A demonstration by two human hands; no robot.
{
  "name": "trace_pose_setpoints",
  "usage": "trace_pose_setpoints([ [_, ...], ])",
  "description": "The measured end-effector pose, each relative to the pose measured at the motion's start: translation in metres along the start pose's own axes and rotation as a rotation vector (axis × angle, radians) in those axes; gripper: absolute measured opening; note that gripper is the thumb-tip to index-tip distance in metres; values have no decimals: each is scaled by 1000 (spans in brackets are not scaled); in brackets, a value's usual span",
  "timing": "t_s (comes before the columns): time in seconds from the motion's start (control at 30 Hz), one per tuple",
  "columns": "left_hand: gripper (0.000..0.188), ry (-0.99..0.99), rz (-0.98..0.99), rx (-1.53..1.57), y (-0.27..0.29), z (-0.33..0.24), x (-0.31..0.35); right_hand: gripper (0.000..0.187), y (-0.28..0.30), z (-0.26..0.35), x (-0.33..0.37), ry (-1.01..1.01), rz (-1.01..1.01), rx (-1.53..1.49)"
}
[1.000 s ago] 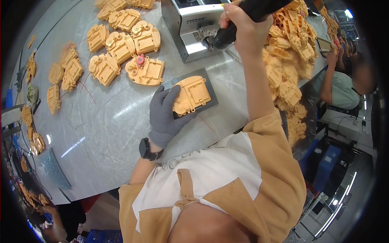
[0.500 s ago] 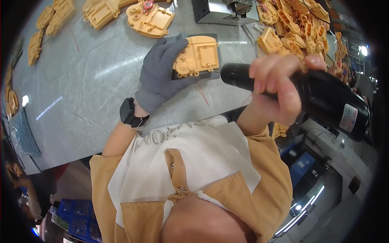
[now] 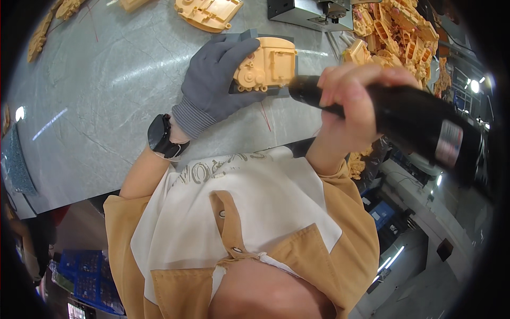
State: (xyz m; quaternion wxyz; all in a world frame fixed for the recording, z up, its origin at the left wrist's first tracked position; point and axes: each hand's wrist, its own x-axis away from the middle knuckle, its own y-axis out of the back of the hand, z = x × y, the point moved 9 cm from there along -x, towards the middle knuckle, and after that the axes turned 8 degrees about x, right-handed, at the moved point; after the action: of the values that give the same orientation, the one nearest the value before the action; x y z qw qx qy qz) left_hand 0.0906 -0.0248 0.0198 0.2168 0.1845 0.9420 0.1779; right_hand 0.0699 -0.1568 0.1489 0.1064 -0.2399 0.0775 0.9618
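My left hand (image 3: 215,77), in a grey knitted glove, grips the left side of a light-orange plastic housing (image 3: 276,64). Its thumb lies along the near edge, its fingers over the far left corner. The housing rests on a dark grey block (image 3: 245,35), whose edges show around it. My bare right hand (image 3: 353,98) is wrapped round a black power screwdriver (image 3: 414,114), tilted with its nose pointing left. That nose is at the housing's near right corner; the bit's tip cannot be made out. A thin red wire (image 3: 265,117) lies just in front of the block.
Beyond the block lies another orange housing (image 3: 210,13). A grey metal device (image 3: 305,13) stands at the far side, beside a heap of orange parts (image 3: 406,37) on the right. More orange parts (image 3: 38,40) sit at the far left. Blue crates (image 3: 90,276) stand below the grey table (image 3: 122,122).
The screwdriver's nose has come closer to the housing's near right corner, covering the bit that showed before. My left hand keeps its grip. The whole view has shifted slightly.
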Motion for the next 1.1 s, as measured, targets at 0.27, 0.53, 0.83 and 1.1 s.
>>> trace_pose_setpoints([
  [0.27, 78, 8, -32, -45, 0, 2, 3, 46, -1, -5, 7, -19, 59, 24],
  [0.53, 72, -36, -40, -55, 5, -6, -5, 46, 63, -12, -37, -36, -137, -247],
  [0.83, 79, 133, -9, -3, 5, -3, -2, 40, 54, -47, -112, 152, -203, 133],
  [1.1, 80, -10, -49, -6, 4, 0, 1, 55, 15, 25, -20, 89, 78, -399],
])
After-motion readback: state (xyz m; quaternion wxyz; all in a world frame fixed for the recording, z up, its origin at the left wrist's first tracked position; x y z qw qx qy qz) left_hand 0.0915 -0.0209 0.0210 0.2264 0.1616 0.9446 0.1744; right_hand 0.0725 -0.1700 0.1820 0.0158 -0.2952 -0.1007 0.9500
